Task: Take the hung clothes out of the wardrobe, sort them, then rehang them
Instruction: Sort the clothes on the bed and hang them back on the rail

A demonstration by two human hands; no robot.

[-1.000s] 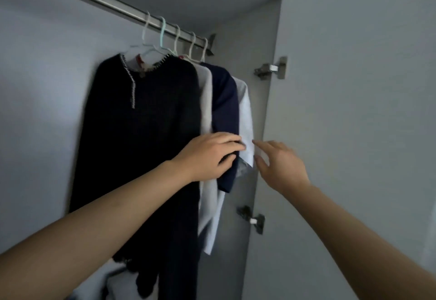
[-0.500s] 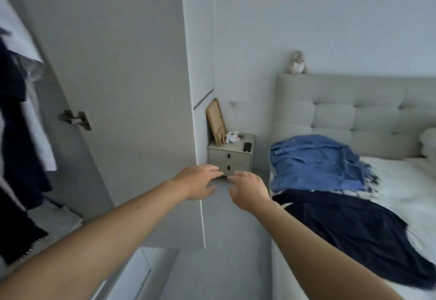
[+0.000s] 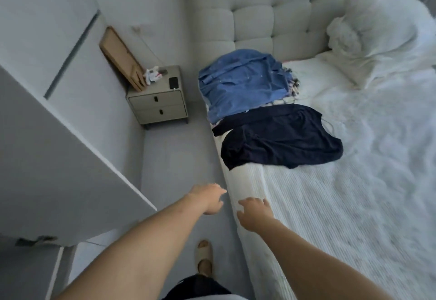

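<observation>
Both hands reach out low in the frame, holding nothing: the left hand (image 3: 207,198) with fingers loosely spread over the floor, the right hand (image 3: 253,213) relaxed over the bed (image 3: 330,217) edge. Well above them, centre frame, lie a blue denim garment (image 3: 243,82) and, just below it, a crumpled dark navy garment (image 3: 283,137). Motion blur softens detail; striped fabric under the denim is mostly hidden.

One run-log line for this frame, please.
left hand: open, empty | right hand: open, empty | denim shirt, navy garment: on bed
</observation>
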